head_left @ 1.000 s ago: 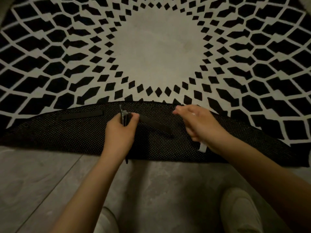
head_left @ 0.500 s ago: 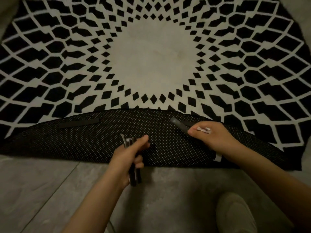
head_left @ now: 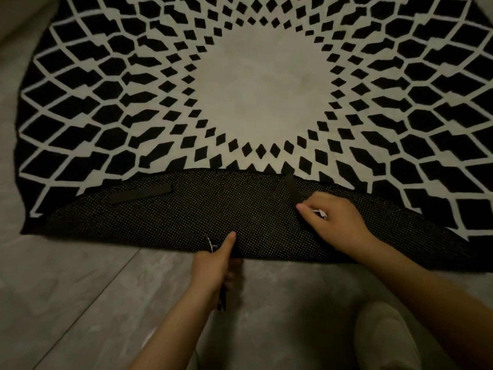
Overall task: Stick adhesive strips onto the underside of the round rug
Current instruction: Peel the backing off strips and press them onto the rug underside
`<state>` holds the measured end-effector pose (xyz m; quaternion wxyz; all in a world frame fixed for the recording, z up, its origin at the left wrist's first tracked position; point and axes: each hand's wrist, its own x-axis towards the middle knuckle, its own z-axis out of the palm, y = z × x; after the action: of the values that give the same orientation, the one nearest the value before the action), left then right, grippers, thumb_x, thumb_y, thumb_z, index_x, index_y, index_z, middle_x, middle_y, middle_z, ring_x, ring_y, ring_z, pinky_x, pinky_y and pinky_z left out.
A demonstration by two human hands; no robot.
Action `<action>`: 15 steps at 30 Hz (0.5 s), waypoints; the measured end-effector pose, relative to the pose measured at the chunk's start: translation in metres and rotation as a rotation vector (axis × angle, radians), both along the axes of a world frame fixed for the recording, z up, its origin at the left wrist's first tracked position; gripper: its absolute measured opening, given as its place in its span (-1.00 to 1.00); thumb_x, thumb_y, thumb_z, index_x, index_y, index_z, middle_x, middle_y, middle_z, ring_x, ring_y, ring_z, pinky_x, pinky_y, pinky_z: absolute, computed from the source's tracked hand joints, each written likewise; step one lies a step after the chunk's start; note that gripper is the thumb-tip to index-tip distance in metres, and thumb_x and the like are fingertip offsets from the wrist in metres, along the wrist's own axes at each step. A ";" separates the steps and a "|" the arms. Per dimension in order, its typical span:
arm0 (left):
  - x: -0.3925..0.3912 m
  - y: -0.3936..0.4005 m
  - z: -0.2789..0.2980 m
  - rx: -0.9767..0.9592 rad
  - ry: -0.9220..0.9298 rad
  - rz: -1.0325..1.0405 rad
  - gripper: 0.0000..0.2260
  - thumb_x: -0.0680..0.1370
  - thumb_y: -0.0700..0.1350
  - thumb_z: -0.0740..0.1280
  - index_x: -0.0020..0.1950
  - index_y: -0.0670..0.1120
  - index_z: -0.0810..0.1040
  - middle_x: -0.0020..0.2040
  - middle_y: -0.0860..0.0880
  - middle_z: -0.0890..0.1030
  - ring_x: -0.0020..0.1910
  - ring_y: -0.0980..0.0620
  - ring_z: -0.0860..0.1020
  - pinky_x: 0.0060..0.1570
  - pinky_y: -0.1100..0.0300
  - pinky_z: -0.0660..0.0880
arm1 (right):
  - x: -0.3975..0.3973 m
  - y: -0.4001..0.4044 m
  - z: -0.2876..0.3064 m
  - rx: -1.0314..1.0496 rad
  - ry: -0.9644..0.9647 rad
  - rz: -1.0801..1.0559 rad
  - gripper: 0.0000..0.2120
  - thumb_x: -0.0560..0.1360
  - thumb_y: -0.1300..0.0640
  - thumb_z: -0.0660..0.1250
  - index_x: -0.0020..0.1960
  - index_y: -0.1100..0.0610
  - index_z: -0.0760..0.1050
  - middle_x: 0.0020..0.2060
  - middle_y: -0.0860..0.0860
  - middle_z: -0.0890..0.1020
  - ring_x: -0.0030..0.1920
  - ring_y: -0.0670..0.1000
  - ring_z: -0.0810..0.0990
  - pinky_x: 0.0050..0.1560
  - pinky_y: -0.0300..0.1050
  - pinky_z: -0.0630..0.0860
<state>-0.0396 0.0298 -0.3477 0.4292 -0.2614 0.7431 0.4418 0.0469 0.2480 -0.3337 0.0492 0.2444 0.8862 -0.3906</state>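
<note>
- Grey wood-look floor fills the lower part of the frame; a pale shoe sits at lower right.
- Across the top and middle lies the round rug, black-and-white pattern up, with its near edge folded back so the dotted black underside shows along the centre.
- One adhesive strip is already stuck flat on the underside, left of centre.
- At centre right, the right hand pinches a second strip, which stands up at an angle near the fold line; a scrap of white backing paper sits between its fingers.
- At lower centre, the left hand has its fingers wrapped round a bundle of spare strips, its index finger stretched out onto the underside.
- Risks, as I judge them: the free strip could fold onto itself or land crooked if lowered from one end without being smoothed; the flap could spring back if the left finger lifts; the loose backing could get trapped under the adhesive.
- No containers are in view, so nothing is held in one.
</note>
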 end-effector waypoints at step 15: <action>-0.028 -0.017 -0.027 -0.134 0.265 0.050 -0.85 0.58 -0.11 0.27 0.02 -0.16 0.37 -0.24 -0.16 0.50 -0.48 -0.04 0.40 -0.48 0.20 0.34 | -0.015 -0.013 -0.018 -0.271 -0.233 -0.134 -0.76 0.58 0.07 0.23 0.07 0.10 0.64 0.19 -0.18 0.55 0.15 -0.07 0.53 -0.01 -0.23 0.51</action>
<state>-0.0678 0.0127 -0.3742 0.2981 -0.2472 0.8143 0.4323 0.0318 0.2348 -0.3513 0.1578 0.3374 0.7954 -0.4781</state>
